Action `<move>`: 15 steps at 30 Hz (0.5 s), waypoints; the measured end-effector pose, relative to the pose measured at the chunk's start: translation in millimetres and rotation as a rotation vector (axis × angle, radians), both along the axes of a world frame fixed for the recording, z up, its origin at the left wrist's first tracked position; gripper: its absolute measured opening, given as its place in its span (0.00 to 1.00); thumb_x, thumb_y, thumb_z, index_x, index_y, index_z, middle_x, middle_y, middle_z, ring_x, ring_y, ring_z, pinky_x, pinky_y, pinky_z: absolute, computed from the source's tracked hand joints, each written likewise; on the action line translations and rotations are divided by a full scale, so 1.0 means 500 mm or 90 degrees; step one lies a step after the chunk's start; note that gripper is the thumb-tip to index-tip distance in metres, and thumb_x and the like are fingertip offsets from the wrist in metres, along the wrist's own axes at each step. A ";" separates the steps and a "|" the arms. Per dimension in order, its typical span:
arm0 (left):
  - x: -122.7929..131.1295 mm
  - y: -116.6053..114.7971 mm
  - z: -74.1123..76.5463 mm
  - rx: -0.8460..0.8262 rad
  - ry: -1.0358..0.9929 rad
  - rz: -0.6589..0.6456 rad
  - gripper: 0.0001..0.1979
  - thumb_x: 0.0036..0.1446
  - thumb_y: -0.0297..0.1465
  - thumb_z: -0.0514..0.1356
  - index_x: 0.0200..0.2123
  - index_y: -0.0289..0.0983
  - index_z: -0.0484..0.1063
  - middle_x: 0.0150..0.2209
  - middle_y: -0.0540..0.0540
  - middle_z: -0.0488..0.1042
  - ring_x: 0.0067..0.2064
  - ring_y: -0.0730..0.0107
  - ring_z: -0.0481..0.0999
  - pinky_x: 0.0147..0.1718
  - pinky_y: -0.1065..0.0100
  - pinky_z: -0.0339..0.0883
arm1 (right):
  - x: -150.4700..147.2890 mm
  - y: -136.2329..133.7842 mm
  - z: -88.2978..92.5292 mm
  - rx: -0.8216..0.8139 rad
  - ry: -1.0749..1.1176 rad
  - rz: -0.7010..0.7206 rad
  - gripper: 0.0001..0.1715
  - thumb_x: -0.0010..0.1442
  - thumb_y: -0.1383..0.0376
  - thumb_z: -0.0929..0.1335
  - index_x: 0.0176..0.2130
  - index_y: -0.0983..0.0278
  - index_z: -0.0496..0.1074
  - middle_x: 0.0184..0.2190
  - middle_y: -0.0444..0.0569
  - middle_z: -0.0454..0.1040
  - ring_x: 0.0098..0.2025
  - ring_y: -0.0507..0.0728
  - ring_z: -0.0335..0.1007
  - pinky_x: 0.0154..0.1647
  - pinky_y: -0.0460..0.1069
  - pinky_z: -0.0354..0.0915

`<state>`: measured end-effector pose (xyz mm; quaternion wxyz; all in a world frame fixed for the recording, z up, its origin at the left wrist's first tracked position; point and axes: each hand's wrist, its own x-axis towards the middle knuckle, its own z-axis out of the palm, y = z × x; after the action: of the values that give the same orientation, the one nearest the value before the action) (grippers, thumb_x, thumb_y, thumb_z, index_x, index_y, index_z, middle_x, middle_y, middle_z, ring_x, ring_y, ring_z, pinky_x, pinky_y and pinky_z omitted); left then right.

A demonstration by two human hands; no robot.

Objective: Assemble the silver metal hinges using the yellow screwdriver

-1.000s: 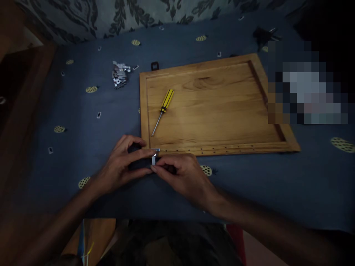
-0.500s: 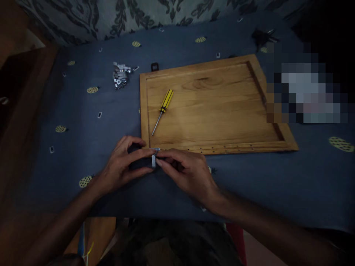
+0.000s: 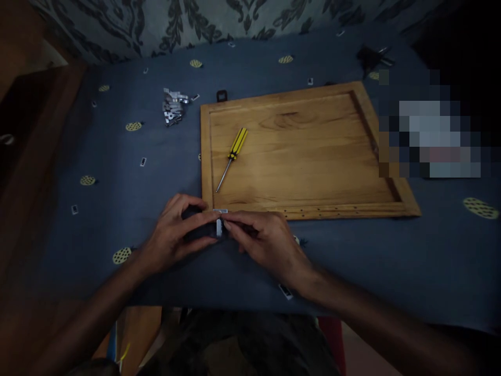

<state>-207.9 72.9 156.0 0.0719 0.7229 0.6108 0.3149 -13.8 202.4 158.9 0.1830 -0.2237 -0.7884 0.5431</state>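
My left hand (image 3: 178,227) grips a small silvery metal hinge (image 3: 219,227) between thumb and forefinger, at the near left corner of a framed wooden panel (image 3: 305,151). The hinge's flat plate lies along the panel's near edge. My right hand (image 3: 264,235) is closed in a pinch, its fingertips at the hinge; whatever they hold, if anything, is too small to make out. On the panel's left part rests a screwdriver (image 3: 237,146) with a yellow and black handle, its tip pointing towards my hands. Several small dark holes run along the panel's near rail.
A heap of silvery metal hinges (image 3: 174,107) lies on the blue patterned cloth (image 3: 117,156) behind and left of the panel. A small dark square piece (image 3: 222,95) sits at the panel's far edge. A black tool (image 3: 373,57) lies at the far right, beside a blurred-out patch.
My right fingertips have shifted slightly upward on the hinge. My left hand keeps its grip. The whole view has drifted a little; the panel and screwdriver lie as before.
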 end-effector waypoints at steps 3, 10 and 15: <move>0.001 0.001 0.000 0.002 -0.019 -0.003 0.20 0.66 0.35 0.68 0.60 0.45 0.75 0.49 0.43 0.73 0.50 0.61 0.74 0.49 0.58 0.72 | 0.001 0.000 0.001 0.003 -0.018 -0.003 0.18 0.68 0.66 0.67 0.49 0.56 0.86 0.26 0.44 0.82 0.24 0.51 0.74 0.26 0.46 0.69; -0.001 0.004 0.004 -0.014 -0.053 -0.010 0.19 0.67 0.36 0.67 0.60 0.46 0.75 0.49 0.44 0.74 0.49 0.61 0.74 0.48 0.58 0.72 | 0.002 -0.001 0.000 -0.002 -0.020 -0.018 0.17 0.68 0.65 0.67 0.47 0.57 0.86 0.26 0.43 0.82 0.20 0.49 0.69 0.23 0.46 0.66; -0.002 0.004 0.002 -0.014 -0.050 -0.004 0.22 0.67 0.38 0.68 0.62 0.47 0.73 0.49 0.44 0.75 0.49 0.60 0.74 0.48 0.58 0.72 | 0.001 -0.004 -0.004 0.005 -0.023 -0.023 0.17 0.68 0.65 0.67 0.47 0.55 0.86 0.27 0.43 0.82 0.21 0.50 0.71 0.23 0.46 0.68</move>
<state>-209.2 75.1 157.2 0.1046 0.7108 0.6087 0.3365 -13.2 200.5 157.1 0.1791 -0.2468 -0.7897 0.5324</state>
